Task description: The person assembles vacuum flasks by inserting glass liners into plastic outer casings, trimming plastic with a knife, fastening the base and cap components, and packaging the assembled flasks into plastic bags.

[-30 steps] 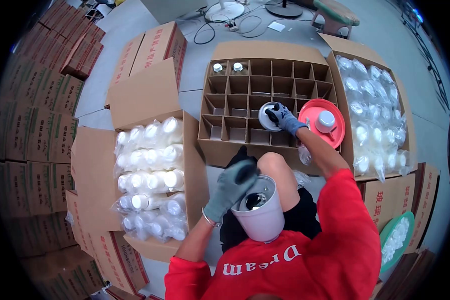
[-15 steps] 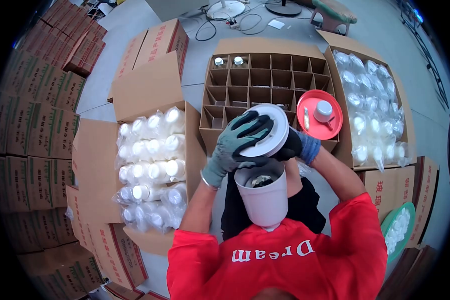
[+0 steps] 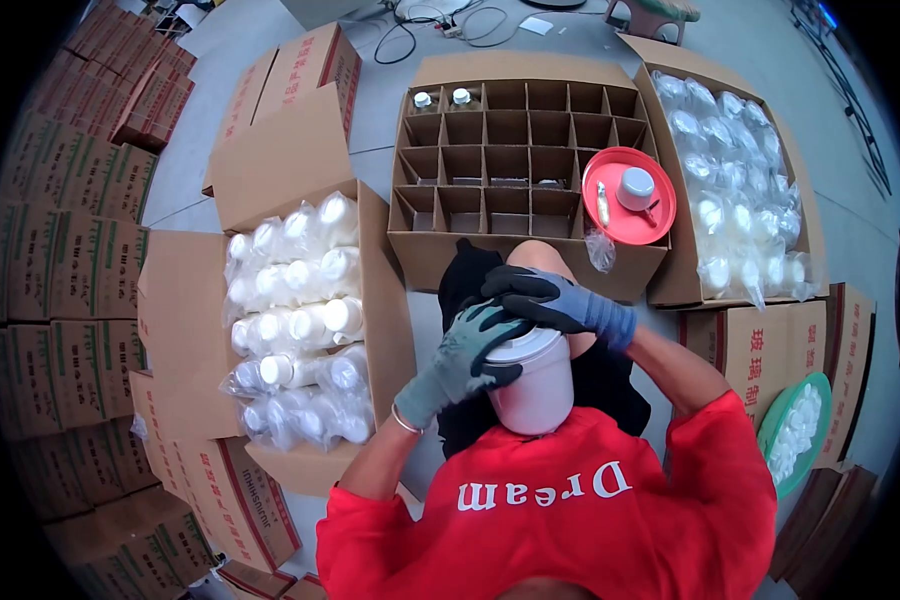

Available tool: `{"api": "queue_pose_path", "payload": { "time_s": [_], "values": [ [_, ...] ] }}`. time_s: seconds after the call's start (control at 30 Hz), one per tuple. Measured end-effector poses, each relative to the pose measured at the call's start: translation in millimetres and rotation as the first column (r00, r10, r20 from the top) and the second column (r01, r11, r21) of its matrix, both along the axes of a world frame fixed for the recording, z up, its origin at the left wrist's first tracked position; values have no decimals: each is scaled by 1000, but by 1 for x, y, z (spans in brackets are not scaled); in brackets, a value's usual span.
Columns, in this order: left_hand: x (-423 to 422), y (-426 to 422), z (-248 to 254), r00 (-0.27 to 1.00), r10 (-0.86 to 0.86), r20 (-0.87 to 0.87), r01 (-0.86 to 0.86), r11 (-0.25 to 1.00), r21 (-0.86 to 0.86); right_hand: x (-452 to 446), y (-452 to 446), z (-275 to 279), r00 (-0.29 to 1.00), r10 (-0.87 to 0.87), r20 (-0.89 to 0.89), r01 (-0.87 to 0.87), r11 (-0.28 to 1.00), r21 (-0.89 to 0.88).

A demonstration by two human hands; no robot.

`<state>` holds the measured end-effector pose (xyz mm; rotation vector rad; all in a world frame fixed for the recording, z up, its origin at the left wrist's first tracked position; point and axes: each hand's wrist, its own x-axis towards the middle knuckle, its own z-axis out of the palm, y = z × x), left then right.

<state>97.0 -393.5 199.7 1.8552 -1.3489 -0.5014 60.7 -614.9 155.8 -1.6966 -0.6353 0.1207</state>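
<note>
A white plastic canister [image 3: 536, 392] stands upright against my lap, with its white lid [image 3: 515, 347] sitting on its mouth. My left hand [image 3: 467, 352], in a grey-green glove, curls over the lid's left side, thumb lying along the rim. From the right, my right hand [image 3: 555, 302], gloved in grey and black, grips the lid's far edge. Both hands hide much of the lid, and the canister's inside is covered. Just beyond my knees is a carton with cardboard dividers [image 3: 507, 158], holding two white-capped bottles [image 3: 461, 98] in its far left cells.
A red tray [image 3: 653, 230] with a white cup [image 3: 635, 188] rests on the divided carton's right corner. Open cartons of plastic-wrapped white bottles [image 3: 310, 322] flank me on both sides. A green basin [image 3: 767, 440] of small white pieces sits at right; stacked cartons [image 3: 75, 260] line the left.
The lid has come down from above the open canister onto its mouth, both hands moving with it. A dark and shiny item inside the canister is now hidden. My view has shifted slightly.
</note>
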Motion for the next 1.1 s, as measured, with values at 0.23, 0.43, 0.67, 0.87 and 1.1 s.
{"api": "queue_pose_path", "payload": {
  "time_s": [0.23,0.43,0.67,0.87,1.1],
  "values": [
    [-26,-6,-52,548,204,-812,-639,729,-248,-43,-33,45,985,-39,-165,42,999,15],
    [-81,3,-137,906,162,-390,-155,987,49,-132,-72,33,732,-403,-550,477,879,-8],
    [-97,-8,-105,542,392,-743,-386,902,193,-153,-90,7,922,-266,283,386,706,-594],
    [-112,-17,-25,806,409,-428,-524,829,-194,-170,-83,-27,789,-586,-185,395,714,-578],
    [-54,-17,-46,796,278,-538,-340,940,-18,-129,-34,-18,778,-626,-55,628,778,10]
  ]
}}
